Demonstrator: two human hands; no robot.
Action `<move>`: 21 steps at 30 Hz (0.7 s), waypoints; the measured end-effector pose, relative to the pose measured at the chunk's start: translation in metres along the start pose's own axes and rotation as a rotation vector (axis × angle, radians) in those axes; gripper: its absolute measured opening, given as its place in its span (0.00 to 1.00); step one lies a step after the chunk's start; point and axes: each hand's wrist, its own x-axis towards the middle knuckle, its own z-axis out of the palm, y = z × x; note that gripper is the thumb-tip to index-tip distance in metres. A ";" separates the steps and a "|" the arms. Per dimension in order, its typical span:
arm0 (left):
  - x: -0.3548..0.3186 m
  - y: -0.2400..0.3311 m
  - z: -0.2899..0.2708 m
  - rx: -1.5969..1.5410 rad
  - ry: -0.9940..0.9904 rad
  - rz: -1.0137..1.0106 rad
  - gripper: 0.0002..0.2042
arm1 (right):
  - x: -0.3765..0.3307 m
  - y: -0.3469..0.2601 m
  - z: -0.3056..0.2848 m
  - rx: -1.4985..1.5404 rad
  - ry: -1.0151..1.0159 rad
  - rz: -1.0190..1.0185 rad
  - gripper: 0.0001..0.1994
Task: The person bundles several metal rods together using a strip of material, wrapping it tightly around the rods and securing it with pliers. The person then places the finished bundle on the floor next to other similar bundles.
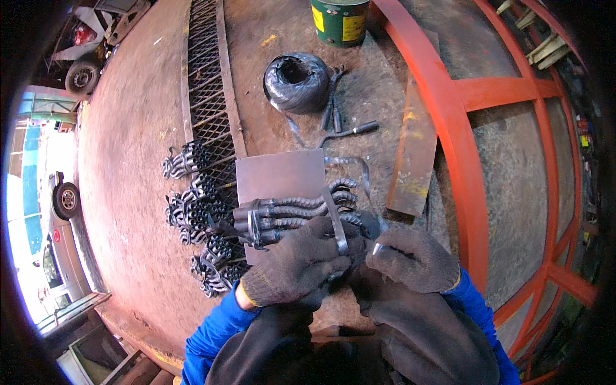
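Red frame (449, 96): right of the plate (280, 170). Piles (200, 205): at the plate's left edge; reaching that way could scatter them. Bundle (298, 210): over the plate, bent ends past its right edge; uneven pull could skew it. Your left hand (300, 264) covers its near side; grip cannot be told. Your right hand (414, 258), right of the plate, pinches the strap (335, 221); slack could loosen rods.

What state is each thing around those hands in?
Bent-rod bundle: tied near its left end.
Plastic strip: lying across the left hand.
Left hand: gloved, against the bundle; grip unclear.
Right hand: gloved, fingers closed.
Strip roll: partly unwound.
Metal plate: flat, under the bundle.
Rod bundles at left: piled together.
Green bucket: upright.
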 end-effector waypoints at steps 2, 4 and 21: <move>0.000 0.001 0.003 -0.090 0.087 -0.044 0.16 | -0.002 -0.001 0.005 0.132 0.018 0.052 0.11; -0.003 -0.004 0.009 -0.088 0.121 -0.072 0.16 | -0.005 -0.003 0.010 0.225 0.017 0.134 0.12; 0.011 -0.009 0.027 0.779 0.342 0.270 0.15 | -0.007 -0.008 0.020 0.466 -0.217 0.253 0.13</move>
